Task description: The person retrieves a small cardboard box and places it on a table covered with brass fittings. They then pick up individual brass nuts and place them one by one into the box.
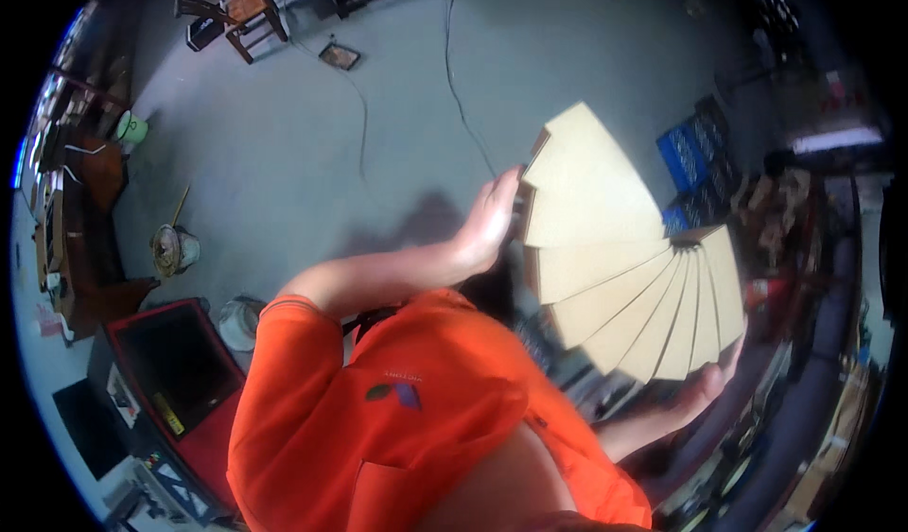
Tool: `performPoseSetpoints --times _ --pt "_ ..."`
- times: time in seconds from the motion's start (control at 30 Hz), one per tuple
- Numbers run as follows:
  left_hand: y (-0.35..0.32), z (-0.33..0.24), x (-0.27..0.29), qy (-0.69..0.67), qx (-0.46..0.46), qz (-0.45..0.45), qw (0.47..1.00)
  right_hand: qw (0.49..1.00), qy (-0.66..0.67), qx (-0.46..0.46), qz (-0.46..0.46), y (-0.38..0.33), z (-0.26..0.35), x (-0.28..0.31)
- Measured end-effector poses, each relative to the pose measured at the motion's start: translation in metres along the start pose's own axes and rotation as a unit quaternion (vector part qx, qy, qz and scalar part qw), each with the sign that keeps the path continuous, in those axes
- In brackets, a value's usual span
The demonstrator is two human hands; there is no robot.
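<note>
Bright orange short-sleeved shirt, dark stripe at the sleeve hem, small dark chest emblem, bare forearms

Pale tan boards against orange and grey

The fanned wooden boards (624, 277) are pale tan with darker brown edges; the shirt (407, 428) is bright orange with a small dark emblem; the floor (284, 154) is grey-green; crates (695, 149) are blue.

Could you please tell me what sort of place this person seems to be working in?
Probably a workshop or small factory floor: a bare grey concrete floor with black cables trailing across it, blue plastic crates stacked aside, and a white paint bucket.
</note>
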State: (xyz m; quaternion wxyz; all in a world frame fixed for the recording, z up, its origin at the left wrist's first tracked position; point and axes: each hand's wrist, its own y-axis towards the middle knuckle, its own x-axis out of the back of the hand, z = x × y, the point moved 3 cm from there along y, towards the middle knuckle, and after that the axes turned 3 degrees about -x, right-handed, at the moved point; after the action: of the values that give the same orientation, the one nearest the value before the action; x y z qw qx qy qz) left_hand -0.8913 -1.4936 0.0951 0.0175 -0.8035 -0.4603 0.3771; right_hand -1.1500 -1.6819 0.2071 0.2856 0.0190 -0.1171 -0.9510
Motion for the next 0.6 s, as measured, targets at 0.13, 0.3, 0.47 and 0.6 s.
performPoseSetpoints --times 0.13,0.3,0.47,0.6 --pt "0.089 0.011 -0.029 0.033 -0.005 -0.007 0.999 1.000 0.000 -0.004 0.023 0.098 -0.055 0.023" --pt "0.182 0.010 -0.081 0.090 0.029 -0.056 0.994 0.997 0.019 -0.049 0.050 0.233 -0.085 0.019" --pt "0.257 -0.012 -0.147 0.084 -0.007 -0.078 0.993 0.996 0.021 -0.042 0.082 0.353 -0.092 0.030" --pt "0.300 -0.022 -0.191 0.067 -0.021 -0.082 0.994 0.998 0.007 -0.031 0.053 0.408 -0.102 0.041"
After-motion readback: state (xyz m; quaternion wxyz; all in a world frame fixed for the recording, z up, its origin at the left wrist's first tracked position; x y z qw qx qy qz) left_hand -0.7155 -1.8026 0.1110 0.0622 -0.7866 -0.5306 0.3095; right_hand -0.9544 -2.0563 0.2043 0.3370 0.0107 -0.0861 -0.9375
